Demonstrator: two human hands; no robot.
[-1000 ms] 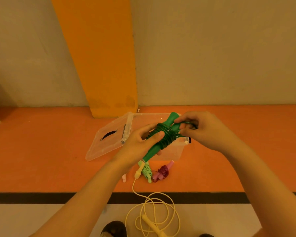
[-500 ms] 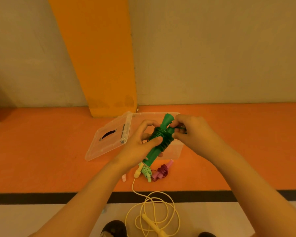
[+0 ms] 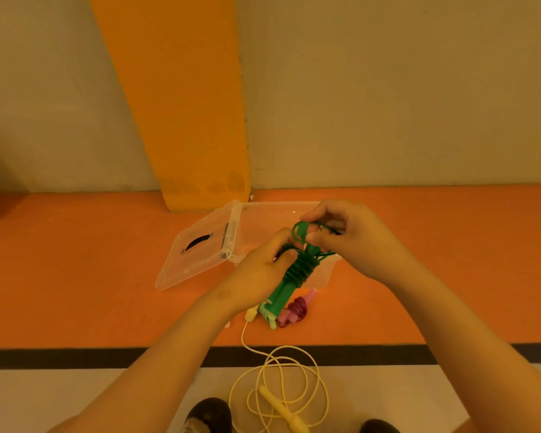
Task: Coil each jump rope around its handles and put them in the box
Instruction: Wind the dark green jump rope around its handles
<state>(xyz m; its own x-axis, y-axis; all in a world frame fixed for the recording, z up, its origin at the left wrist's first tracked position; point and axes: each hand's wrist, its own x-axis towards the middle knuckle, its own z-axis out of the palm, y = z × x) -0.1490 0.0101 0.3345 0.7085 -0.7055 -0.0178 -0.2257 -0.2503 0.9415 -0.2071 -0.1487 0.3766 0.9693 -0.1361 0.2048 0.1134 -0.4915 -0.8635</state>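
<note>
My left hand [image 3: 260, 276] grips the green jump rope's handles [image 3: 283, 295], which tilt up to the right with green cord [image 3: 303, 268] wound round their middle. My right hand [image 3: 350, 237] pinches a loop of that cord by the handles' upper end. Both hands hover in front of the clear plastic box [image 3: 327, 276] on the orange floor. A pink coiled rope [image 3: 297, 310] and a light green coiled rope [image 3: 268, 315] lie just before the box. A yellow rope [image 3: 281, 382] lies uncoiled on the floor below.
The box's clear lid [image 3: 197, 248] leans open to the left. An orange pillar [image 3: 185, 120] and beige wall stand behind. A black stripe [image 3: 60, 357] crosses the floor. My shoes [image 3: 208, 415] show at the bottom edge.
My right hand has lifted the cord's end loop up over the top of the handles. The handles now stand a little steeper in my left hand.
</note>
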